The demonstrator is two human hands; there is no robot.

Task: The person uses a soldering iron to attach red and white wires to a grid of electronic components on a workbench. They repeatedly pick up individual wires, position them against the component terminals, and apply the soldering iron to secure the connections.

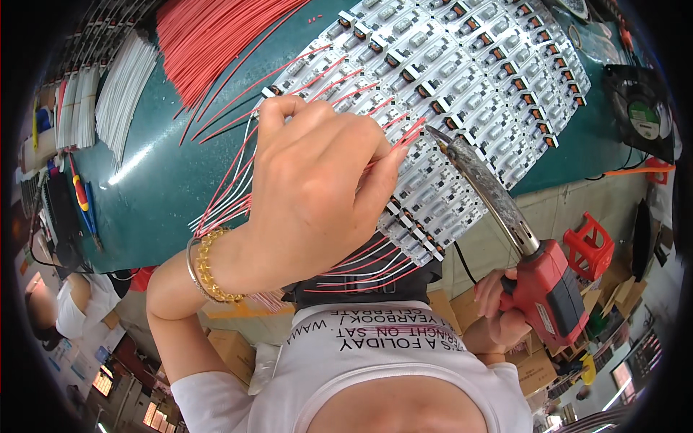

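Here the left hand [314,187] pinches red leads [411,135] between thumb and forefinger, seemingly two strands, though the overlap muddies the count, and just right of those fingertips comes the one soldering iron [507,208], its tip close by the lead ends! Lower right of the pinch, the right hand [502,310] wraps the iron's red handle. The risk, as I judge it: a wobble of the iron could burn that thumb, or a slack pinch could let the leads swing aside. Beneath and beyond the fingers spread the circuit boards [462,94], too many to count reliably. Farther off, up and left of them: one heap of red wires [198,47], at least two white bundles [123,101]; far right, one black fan [642,119].
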